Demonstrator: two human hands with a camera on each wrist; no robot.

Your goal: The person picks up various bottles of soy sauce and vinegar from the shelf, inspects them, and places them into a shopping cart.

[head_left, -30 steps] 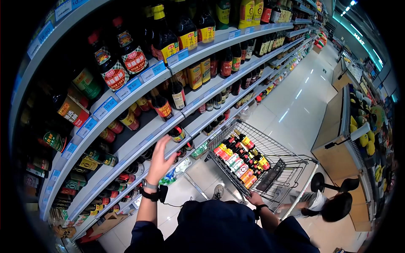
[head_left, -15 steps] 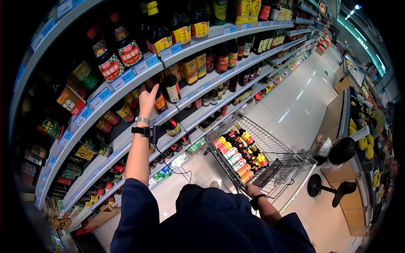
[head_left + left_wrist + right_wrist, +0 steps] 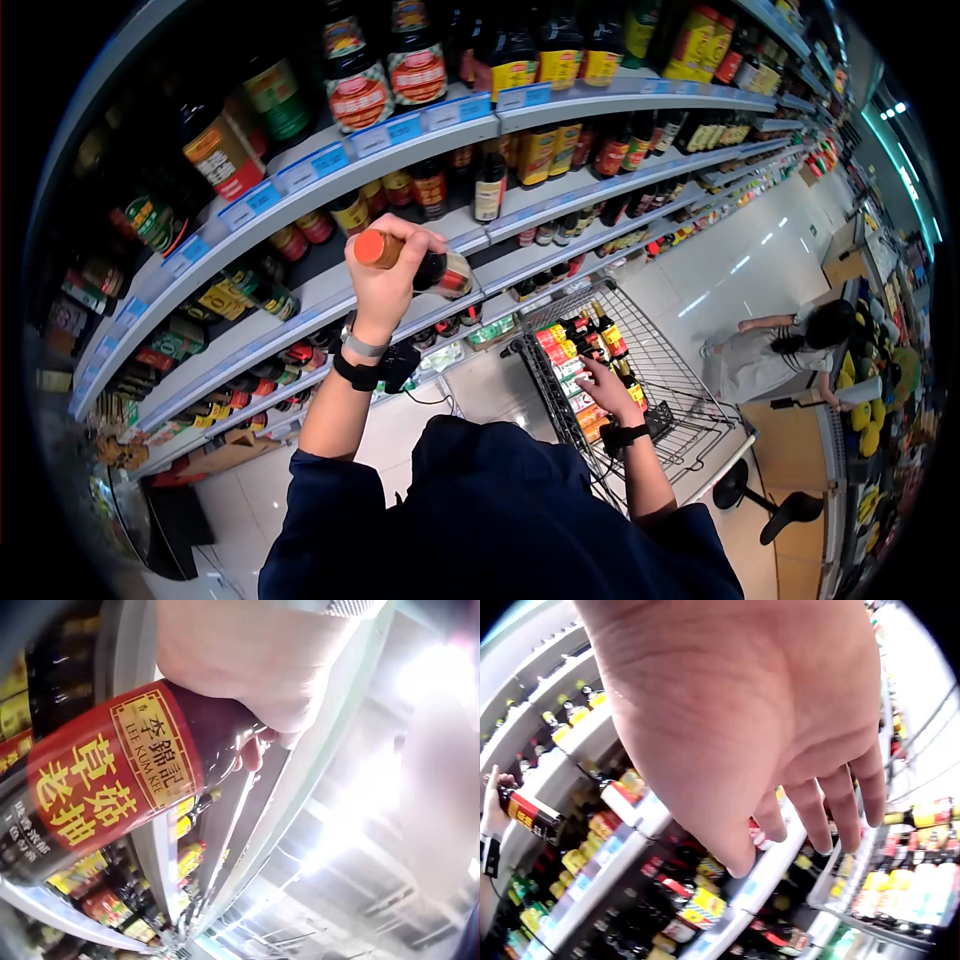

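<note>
1. At the sauce shelves (image 3: 300, 300), L hand (image 3: 385, 275) is wrapped round a Lee Kum Kee dark soy sauce bottle (image 3: 430, 270), lifted clear of the shelf front, lying near horizontal w/ orange cap (image 3: 378, 248) pointing left.
2. Wrist view: red label w/ yellow characters (image 3: 97, 787), fingers curled on the bottle's neck end.
3. R hand (image 3: 605, 385) is over the shopping cart (image 3: 690, 400), fingers loosely extended, gripping nothing, just above the bottles packed in the cart (image 3: 580, 350).
4. Another shopper (image 3: 780, 345) stands beyond the cart.

Dark navy sleeves (image 3: 320, 500); black wrist straps (image 3: 352, 374); silver bracelet (image 3: 362, 346)
</note>
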